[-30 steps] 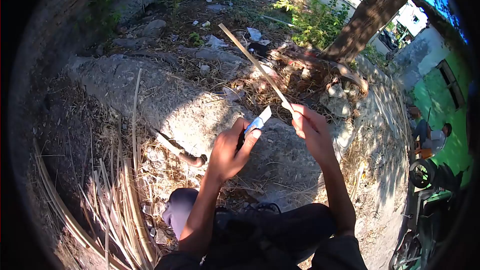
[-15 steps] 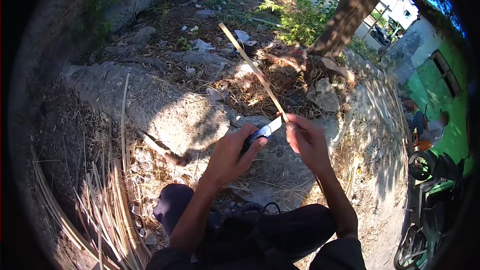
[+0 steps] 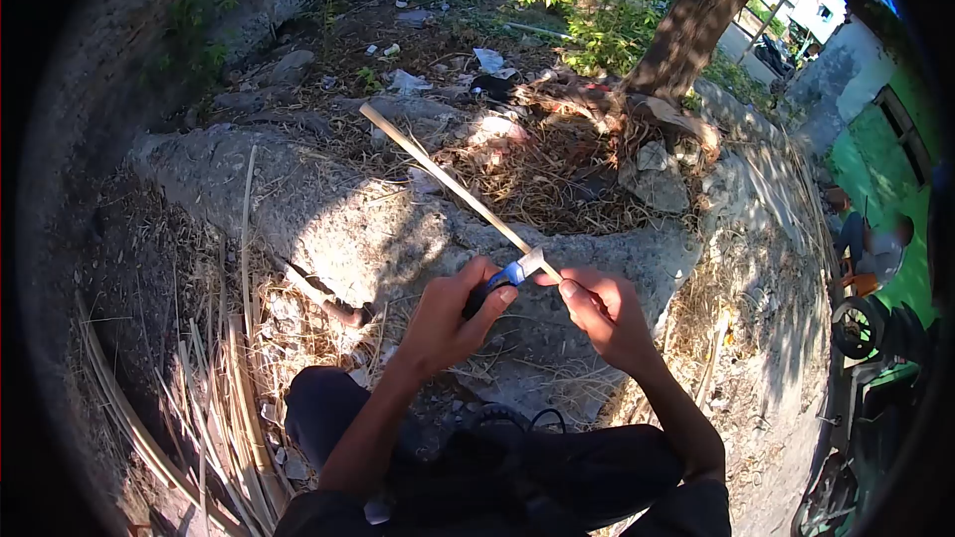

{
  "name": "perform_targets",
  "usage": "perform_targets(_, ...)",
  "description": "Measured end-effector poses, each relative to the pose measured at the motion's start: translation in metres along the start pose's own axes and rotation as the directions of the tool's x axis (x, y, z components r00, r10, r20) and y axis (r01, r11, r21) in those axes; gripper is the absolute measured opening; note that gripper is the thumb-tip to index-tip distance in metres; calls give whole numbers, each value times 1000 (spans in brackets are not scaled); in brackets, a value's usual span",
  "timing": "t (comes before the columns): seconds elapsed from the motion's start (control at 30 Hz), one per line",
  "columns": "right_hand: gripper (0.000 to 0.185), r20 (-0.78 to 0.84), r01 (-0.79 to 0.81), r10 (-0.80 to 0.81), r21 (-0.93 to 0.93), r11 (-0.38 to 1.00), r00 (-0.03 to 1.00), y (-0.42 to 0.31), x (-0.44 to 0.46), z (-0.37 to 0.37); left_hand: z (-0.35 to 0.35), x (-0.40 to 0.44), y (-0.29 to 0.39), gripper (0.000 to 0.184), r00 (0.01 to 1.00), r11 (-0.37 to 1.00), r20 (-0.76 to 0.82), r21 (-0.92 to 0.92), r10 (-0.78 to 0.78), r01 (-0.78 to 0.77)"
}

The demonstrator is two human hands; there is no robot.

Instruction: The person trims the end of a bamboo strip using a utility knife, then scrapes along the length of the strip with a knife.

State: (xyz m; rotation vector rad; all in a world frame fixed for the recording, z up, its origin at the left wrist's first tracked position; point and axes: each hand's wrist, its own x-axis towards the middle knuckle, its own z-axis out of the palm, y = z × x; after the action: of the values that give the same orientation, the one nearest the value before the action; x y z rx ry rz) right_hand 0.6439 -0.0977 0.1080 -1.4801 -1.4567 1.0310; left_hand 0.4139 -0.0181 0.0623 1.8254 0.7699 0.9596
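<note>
A knife with a blue and black handle [image 3: 494,284] is gripped in my left hand [image 3: 450,320], and its short pale blade [image 3: 530,263] lies against a thin wooden strip. The strip [image 3: 453,184] slants up and to the left from my right hand [image 3: 604,318], whose thumb and fingers pinch its lower end. Both hands are close together above my knees, with the blade just left of my right fingertips.
Long split strips [image 3: 244,403] lie in a bundle at the lower left. A curved-handled tool [image 3: 323,296] rests on the rocky ground. Behind stands a tree trunk [image 3: 701,25]. A person [image 3: 880,249] sits at the far right near a motorbike [image 3: 858,328].
The blade has come from beside the strip onto it, near my right fingers. The strip has tilted further left, and my right hand has moved lower.
</note>
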Motion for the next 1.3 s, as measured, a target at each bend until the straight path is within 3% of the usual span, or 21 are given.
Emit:
perform_targets(0.03,25,-4,-9,9,0,1000,1000,-1,-2,-2,-3,0,3,18,989,992,79,-13,-121,123)
perform_targets(0.07,25,-5,-40,40,17,999,999,-1,-3,-3,-2,0,4,20,987,989,82,-39,-139,143)
perform_targets(0.23,27,-65,-17,16,-18,1000,998,12,-3,4,-4,-3,-1,25,984,994,146,36,-103,99)
perform_targets(0.3,30,-40,194,-201,-139,971,979,15,-3,5,-5,-3,0,27,979,995,181,50,-98,91)
perform_targets(0.33,30,-41,196,-204,-143,970,978,13,-4,5,-4,-4,1,27,980,995,171,52,-98,90)
perform_targets(0.4,34,-7,67,-67,25,997,998,8,-7,6,-3,-5,4,28,983,995,156,51,-98,91)
perform_targets(0.5,37,87,6,-14,91,996,996,14,-8,4,-6,-7,5,28,989,995,127,69,-75,67)
perform_targets(0.6,35,72,23,-34,155,988,997,19,-10,8,-10,-10,4,28,985,995,139,48,-98,92)
perform_targets(0.73,33,65,-38,32,90,995,997,3,-5,14,-16,-9,3,26,985,995,141,32,-97,93)
perform_targets(0.9,32,34,-145,141,169,975,989,-6,-4,22,-19,-11,-2,24,977,993,193,93,-95,78)
perform_targets(1.0,33,54,-120,109,260,958,993,7,-4,24,-20,-10,-1,24,980,995,186,86,-72,57)
perform_targets(1.3,33,84,-65,45,259,964,995,9,-3,24,-17,-12,-10,28,990,999,138,52,-1,-7)
